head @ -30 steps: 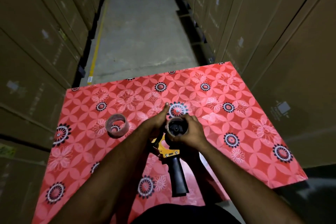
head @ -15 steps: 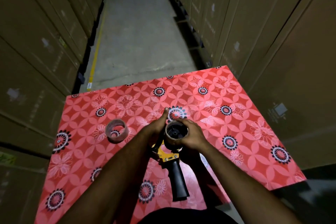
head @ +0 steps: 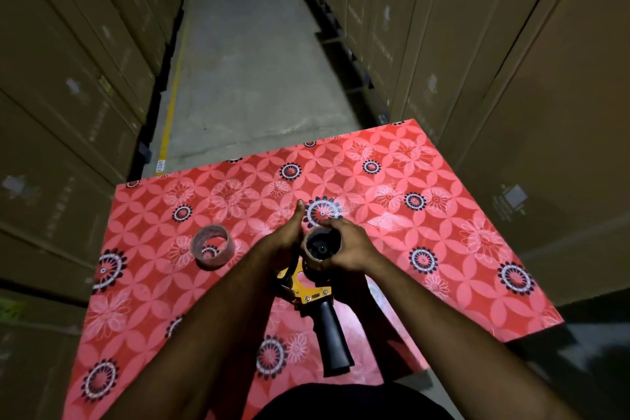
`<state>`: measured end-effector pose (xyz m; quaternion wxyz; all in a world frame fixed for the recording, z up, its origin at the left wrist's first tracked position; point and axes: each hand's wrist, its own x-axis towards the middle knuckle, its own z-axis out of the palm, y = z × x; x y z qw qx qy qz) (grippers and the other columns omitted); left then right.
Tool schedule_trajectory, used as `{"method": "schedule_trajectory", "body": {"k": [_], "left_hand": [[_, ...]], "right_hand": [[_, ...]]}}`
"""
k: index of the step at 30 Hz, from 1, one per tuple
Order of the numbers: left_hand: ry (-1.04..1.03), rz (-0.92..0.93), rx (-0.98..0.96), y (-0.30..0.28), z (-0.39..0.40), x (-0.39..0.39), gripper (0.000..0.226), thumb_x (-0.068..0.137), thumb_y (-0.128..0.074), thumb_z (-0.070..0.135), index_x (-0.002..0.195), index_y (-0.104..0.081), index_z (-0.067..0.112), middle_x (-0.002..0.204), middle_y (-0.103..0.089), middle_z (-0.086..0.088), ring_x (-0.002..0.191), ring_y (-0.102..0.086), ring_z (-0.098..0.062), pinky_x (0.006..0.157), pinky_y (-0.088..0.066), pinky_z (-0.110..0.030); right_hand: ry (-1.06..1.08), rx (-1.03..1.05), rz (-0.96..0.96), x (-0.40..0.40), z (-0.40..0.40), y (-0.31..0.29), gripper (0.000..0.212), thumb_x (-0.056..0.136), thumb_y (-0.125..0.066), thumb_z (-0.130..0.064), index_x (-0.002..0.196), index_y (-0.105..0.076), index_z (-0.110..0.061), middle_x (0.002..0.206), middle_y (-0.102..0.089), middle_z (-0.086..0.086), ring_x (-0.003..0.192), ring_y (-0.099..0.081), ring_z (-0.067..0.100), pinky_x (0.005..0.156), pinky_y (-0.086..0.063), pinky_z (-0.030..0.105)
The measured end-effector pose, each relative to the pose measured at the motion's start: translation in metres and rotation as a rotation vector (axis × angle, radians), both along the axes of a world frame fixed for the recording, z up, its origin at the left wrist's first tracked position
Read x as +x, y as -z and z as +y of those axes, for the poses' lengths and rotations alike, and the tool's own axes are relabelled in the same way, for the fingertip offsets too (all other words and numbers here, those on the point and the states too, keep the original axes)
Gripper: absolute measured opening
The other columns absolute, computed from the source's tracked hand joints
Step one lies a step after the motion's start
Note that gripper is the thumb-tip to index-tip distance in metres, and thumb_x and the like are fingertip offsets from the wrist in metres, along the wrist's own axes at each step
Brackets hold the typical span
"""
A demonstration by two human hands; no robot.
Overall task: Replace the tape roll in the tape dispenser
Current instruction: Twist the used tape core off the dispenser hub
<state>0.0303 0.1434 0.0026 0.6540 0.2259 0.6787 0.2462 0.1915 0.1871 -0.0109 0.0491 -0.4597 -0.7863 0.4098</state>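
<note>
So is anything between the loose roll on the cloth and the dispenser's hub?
Yes. A cardboard core sits on the dispenser hub, gripped by the right hand. The left hand steadies the dispenser. The roll lies apart on the cloth, left.

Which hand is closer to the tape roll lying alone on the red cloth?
Left. The left hand is just right of the loose tape roll, not touching it. The right hand is farther right, past the dispenser.

Red floral tablecloth (head: 443,201), yellow-black dispenser (head: 308,293)
</note>
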Motion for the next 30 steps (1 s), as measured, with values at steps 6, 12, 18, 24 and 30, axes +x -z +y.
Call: {"method": "schedule_trajectory", "body": {"k": [6, 12, 18, 24, 30], "left_hand": [[-0.019, -0.008, 0.031, 0.002, -0.002, -0.001, 0.097, 0.099, -0.002, 0.071, 0.100, -0.068, 0.001, 0.074, -0.078, -0.013, 0.064, -0.077, -0.017, 0.049, -0.054, -0.018], [-0.028, -0.020, 0.031, 0.006, -0.002, -0.004, 0.103, 0.094, -0.007, 0.079, 0.099, -0.072, -0.001, 0.083, -0.079, -0.014, 0.085, -0.074, -0.023, 0.077, -0.056, -0.035], [0.001, 0.061, 0.031, 0.016, 0.001, -0.008, 0.115, 0.086, -0.003, 0.087, 0.097, -0.068, -0.008, 0.088, -0.075, -0.023, 0.086, -0.071, -0.028, 0.081, -0.051, -0.037], [-0.014, 0.002, 0.013, 0.015, 0.000, -0.007, 0.106, 0.092, -0.005, 0.081, 0.099, -0.072, -0.001, 0.085, -0.079, -0.015, 0.093, -0.072, -0.027, 0.081, -0.051, -0.036], [-0.057, -0.035, 0.019, 0.018, 0.003, -0.007, 0.106, 0.090, -0.007, 0.084, 0.111, -0.070, 0.002, 0.109, -0.076, -0.022, 0.105, -0.071, -0.030, 0.080, -0.053, -0.036]], "right_hand": [[0.221, 0.013, -0.057, -0.007, -0.022, 0.006, 0.111, 0.041, -0.091, -0.058, 0.133, -0.044, -0.019, 0.126, -0.042, 0.004, 0.118, -0.048, 0.022, 0.101, -0.052, 0.039], [0.037, 0.025, 0.039, 0.001, -0.007, 0.004, 0.105, 0.049, -0.082, -0.056, 0.143, -0.053, -0.019, 0.129, -0.055, 0.008, 0.123, -0.054, 0.028, 0.105, -0.047, 0.033], [0.159, -0.002, 0.003, 0.000, -0.016, 0.004, 0.122, 0.032, -0.081, -0.068, 0.138, -0.047, -0.018, 0.125, -0.044, 0.004, 0.119, -0.048, 0.022, 0.102, -0.049, 0.035], [0.045, -0.001, 0.047, 0.008, -0.006, 0.003, 0.098, 0.054, -0.093, -0.040, 0.142, -0.056, -0.019, 0.132, -0.057, 0.006, 0.124, -0.052, 0.026, 0.103, -0.043, 0.028], [0.043, 0.038, -0.022, 0.003, -0.012, -0.001, 0.125, 0.038, -0.077, -0.071, 0.147, -0.046, -0.017, 0.135, -0.054, 0.005, 0.128, -0.051, 0.026, 0.109, -0.046, 0.038]]}}
